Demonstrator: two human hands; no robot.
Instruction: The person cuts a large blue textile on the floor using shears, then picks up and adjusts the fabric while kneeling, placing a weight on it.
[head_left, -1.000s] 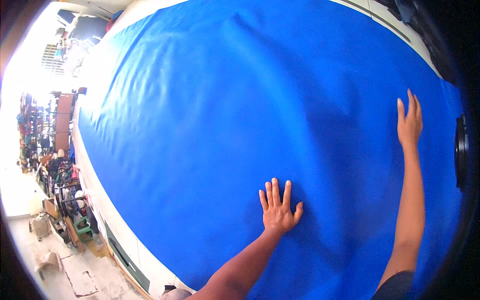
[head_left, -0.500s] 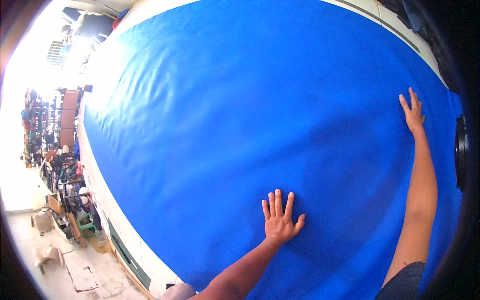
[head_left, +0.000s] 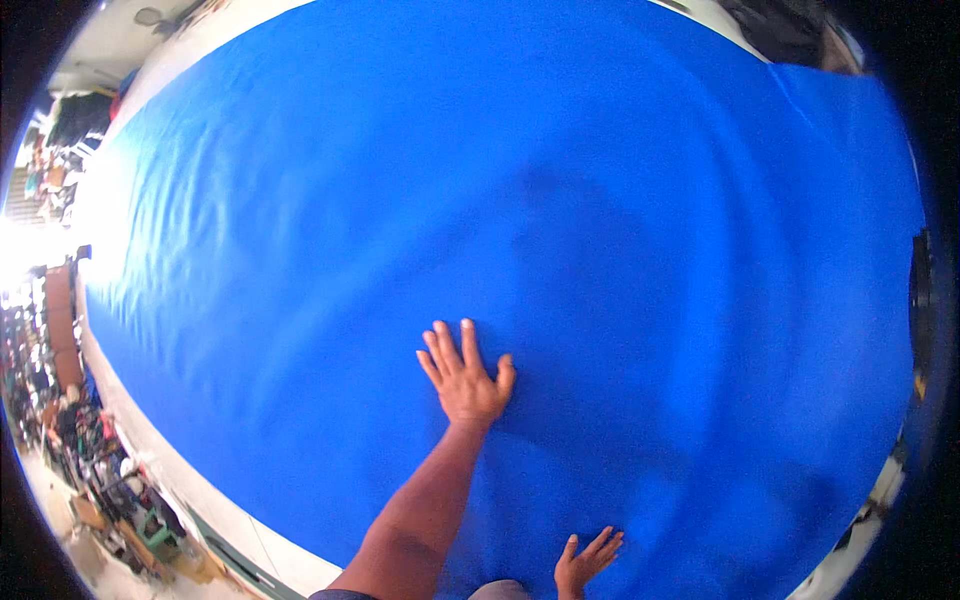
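Bright light floods the left side of a cluttered room, where a broad blue sheet covers most of a pale tabletop. Toward the near middle of the sheet, the left hand rests palm down, its grip spread: the fingers reach toward the far side, and the thumb stands apart on the right. It pinches nothing. Nearer and to the right, the right hand shows at the near edge of the view, fingers extended and thumb held away from them, also pinching nothing; whether it touches the sheet or hangs just above it, I cannot tell.

Around the hands the blue material is mostly smooth, with a dark shadow beyond them, a long soft fold bending down the right, and fine ripples shining at the left. A grey rounded shape sits at the near edge, between the left forearm and the right hand. Pale strips of the tabletop show along the left and far edges. Past its left side, a green stool stands among jumbled goods, with brown panels farther back. A dark heap lies at the far right.
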